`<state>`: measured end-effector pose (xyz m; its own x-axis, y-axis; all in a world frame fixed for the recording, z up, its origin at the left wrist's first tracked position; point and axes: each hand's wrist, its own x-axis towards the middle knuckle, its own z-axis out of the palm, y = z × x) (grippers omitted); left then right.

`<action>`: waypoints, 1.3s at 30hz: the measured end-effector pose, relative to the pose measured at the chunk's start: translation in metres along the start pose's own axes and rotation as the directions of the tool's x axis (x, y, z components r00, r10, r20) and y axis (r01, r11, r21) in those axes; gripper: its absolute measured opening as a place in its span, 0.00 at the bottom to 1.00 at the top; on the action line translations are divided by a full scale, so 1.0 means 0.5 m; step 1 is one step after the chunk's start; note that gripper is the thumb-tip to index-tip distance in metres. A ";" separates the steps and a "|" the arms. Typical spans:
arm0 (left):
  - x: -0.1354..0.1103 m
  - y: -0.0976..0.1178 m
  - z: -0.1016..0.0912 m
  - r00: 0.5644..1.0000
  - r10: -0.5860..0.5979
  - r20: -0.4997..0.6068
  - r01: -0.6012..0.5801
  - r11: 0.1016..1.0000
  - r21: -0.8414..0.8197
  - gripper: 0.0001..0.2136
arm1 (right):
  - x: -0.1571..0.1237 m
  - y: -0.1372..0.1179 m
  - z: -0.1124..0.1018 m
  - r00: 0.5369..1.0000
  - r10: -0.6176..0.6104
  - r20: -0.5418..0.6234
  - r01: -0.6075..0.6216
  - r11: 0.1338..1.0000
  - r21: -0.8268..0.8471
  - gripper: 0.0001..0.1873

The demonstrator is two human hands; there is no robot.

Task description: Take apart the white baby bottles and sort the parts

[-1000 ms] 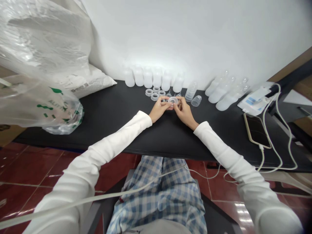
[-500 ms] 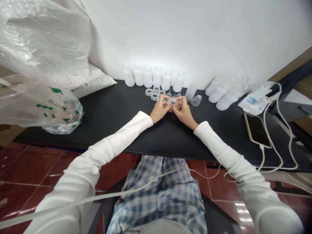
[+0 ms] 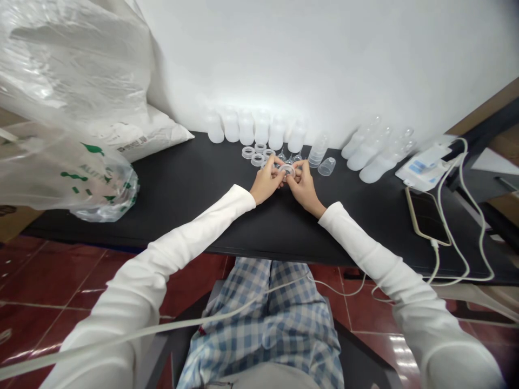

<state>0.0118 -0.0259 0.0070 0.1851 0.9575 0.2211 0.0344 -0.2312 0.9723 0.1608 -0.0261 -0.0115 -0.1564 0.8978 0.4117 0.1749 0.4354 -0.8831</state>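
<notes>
My left hand (image 3: 266,182) and my right hand (image 3: 304,186) meet over the black table (image 3: 182,189), both pinching one small clear plastic ring (image 3: 286,169) between fingers and thumbs. What sits inside the ring is too small to make out. Just beyond my fingers lie a few loose clear rings (image 3: 254,154) and small clear teat-like pieces (image 3: 290,158). A stack of clear caps (image 3: 317,151) and one cap lying on its side (image 3: 326,166) are to the right of my hands.
A row of upright white bottles (image 3: 254,129) lines the wall; more capped bottles (image 3: 375,154) lie at the right. A phone (image 3: 427,216) on a white cable, a blue-white packet (image 3: 421,165), and big plastic bags (image 3: 68,108) at the left.
My hands have shifted slightly and turned the ring between the fingers; they stay at the same spot on the table.
</notes>
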 end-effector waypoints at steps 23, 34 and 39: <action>0.016 -0.047 -0.004 0.999 0.039 0.014 -0.036 0.985 -0.170 0.12 | -0.002 -0.030 -0.001 1.000 -0.026 0.010 0.026 0.997 -0.068 0.22; 0.015 -0.037 -0.007 0.999 0.036 0.032 -0.028 0.976 -0.218 0.11 | -0.002 -0.025 -0.002 0.999 -0.043 0.009 0.044 0.998 -0.052 0.24; 0.014 -0.035 -0.008 0.995 0.087 0.040 -0.077 0.974 -0.214 0.13 | -0.002 -0.022 -0.003 0.998 -0.066 -0.010 0.065 0.995 -0.073 0.24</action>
<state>0.0086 -0.0145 -0.0084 0.2264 0.9261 0.3019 -0.1909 -0.2617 0.9461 0.1604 -0.0316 -0.0017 -0.1580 0.8677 0.4713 0.2349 0.4966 -0.8356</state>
